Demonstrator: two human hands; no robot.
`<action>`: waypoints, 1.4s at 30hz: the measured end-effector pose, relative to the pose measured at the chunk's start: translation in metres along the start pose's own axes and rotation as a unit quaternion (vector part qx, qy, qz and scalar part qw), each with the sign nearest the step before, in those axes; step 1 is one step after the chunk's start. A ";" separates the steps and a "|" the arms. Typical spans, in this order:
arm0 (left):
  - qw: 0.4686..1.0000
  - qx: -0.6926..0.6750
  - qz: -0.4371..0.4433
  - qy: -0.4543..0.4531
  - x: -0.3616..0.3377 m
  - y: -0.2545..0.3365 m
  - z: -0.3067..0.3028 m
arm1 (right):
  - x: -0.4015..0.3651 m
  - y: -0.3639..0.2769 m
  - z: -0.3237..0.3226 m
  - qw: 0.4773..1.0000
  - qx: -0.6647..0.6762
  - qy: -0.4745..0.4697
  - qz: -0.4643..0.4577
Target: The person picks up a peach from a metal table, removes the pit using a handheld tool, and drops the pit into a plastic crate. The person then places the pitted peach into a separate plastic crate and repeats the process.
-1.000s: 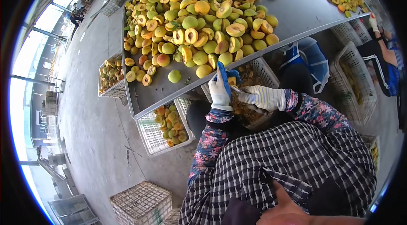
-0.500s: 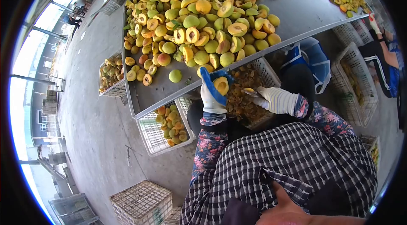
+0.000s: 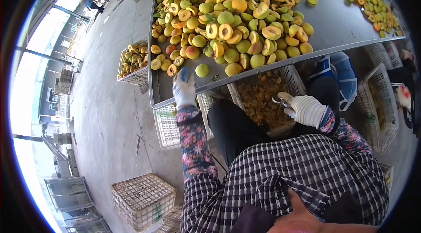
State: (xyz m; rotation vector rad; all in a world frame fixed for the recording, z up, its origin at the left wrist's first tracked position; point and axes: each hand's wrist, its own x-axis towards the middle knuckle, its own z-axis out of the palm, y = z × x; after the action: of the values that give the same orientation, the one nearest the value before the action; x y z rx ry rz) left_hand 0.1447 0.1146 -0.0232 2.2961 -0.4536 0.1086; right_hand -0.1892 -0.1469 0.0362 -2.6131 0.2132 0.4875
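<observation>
My left hand (image 3: 184, 88), in a white glove with blue on the fingers, reaches over the table's front edge with its fingers stretched out. It is beside a cut peach half (image 3: 172, 70) and a green peach (image 3: 202, 70), and no fruit shows in it. My right hand (image 3: 303, 109), in a striped glove, is closed around a small metal tool (image 3: 279, 100) with a loop-like end. That hand is above a crate (image 3: 293, 78) of brown pits and scraps. A large heap of halved peaches (image 3: 237, 31) covers much of the metal table (image 3: 333, 35).
White crates stand below the table, one at the left front (image 3: 166, 127). Another crate (image 3: 133, 75) holds fruit halves beyond the left edge. An upturned-looking crate (image 3: 142, 198) sits on the floor. A blue bucket (image 3: 343, 75) and another person's gloved hand (image 3: 403, 96) are at right.
My left hand has moved left from above the scrap crate to the table's front left, and the peach half it held no longer shows. My right hand keeps the tool. The view has shifted.
</observation>
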 end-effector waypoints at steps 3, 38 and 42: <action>0.988 0.125 0.045 -0.076 0.023 0.018 0.032 | 0.005 -0.003 0.002 1.000 -0.007 0.014 -0.005; 0.745 -0.632 -0.029 -0.211 -0.120 0.155 0.063 | 0.048 -0.038 -0.006 0.961 -0.008 0.266 -0.071; 0.604 -0.742 -0.141 -0.254 -0.112 0.146 0.063 | 0.047 -0.039 -0.007 0.960 -0.025 0.265 -0.088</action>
State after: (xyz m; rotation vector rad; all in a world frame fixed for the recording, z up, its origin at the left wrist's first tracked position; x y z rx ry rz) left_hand -0.0160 0.0095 0.0092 0.6124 -0.2323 -0.8190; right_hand -0.1345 -0.1191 0.0409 -2.7276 0.1350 -0.2813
